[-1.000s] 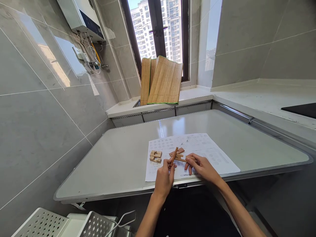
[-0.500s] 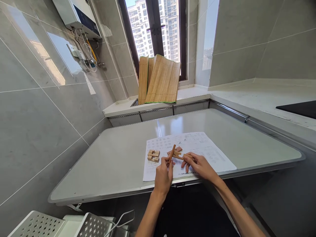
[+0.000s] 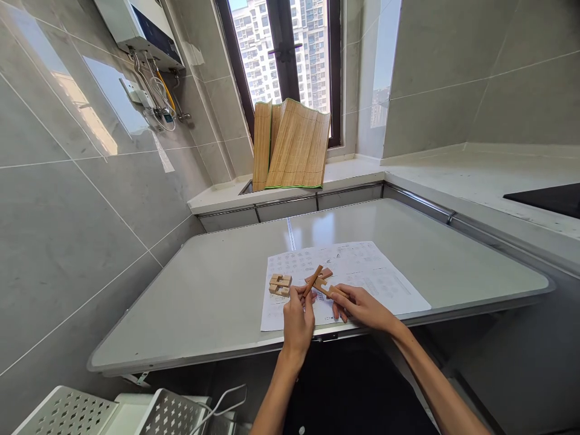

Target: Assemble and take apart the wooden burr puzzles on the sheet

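Near the table's front edge, my left hand (image 3: 298, 311) pinches a narrow brown wooden stick (image 3: 313, 280) that slants up to the right. My right hand (image 3: 357, 304) grips the right end of a notched wooden piece (image 3: 323, 286), whose left part meets or crosses the stick. Behind them a reddish wooden piece (image 3: 327, 273) lies on the printed sheet (image 3: 389, 284). Left of my left hand, several pale notched wooden blocks (image 3: 280, 284) sit together on the sheet. Exact contact between the held pieces is too small to tell.
The sheet lies on a pale table (image 3: 203, 290). Beyond it, a folded bamboo mat (image 3: 299, 145) leans at the window above a white ledge (image 3: 348, 171). White perforated baskets (image 3: 172, 414) stand below at the lower left.
The notched piece in my right hand has tilted, its right end now lower. My left hand and its stick have shifted and turned slightly. The view has moved a little.
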Demonstrator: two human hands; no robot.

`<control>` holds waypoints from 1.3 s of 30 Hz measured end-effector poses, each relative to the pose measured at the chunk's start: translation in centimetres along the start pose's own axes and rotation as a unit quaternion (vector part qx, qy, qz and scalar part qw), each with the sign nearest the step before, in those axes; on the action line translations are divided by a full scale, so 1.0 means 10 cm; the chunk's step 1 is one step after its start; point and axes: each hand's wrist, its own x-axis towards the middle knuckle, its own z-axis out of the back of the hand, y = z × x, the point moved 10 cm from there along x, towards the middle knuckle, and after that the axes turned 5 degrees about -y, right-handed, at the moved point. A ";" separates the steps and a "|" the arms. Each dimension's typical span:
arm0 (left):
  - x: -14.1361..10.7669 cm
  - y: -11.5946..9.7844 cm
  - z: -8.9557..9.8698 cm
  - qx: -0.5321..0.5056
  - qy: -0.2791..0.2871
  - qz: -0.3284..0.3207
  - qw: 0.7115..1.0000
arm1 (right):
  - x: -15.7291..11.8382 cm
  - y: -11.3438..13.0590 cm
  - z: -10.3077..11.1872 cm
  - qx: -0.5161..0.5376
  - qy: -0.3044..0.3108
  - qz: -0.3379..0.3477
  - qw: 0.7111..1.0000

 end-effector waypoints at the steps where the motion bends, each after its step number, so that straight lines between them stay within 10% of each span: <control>1: 0.00 0.00 0.01 0.000 -0.004 0.003 1.000 | -0.01 -0.01 -0.01 -0.007 0.006 -0.003 1.000; 17: -0.13 -0.25 -0.26 0.079 0.147 -0.085 0.982 | -0.01 -0.08 0.04 -0.072 -0.021 -0.009 0.997; 39: -0.15 -0.33 -0.26 0.097 0.156 -0.105 0.977 | -0.02 -0.03 -0.02 -0.003 0.008 -0.007 1.000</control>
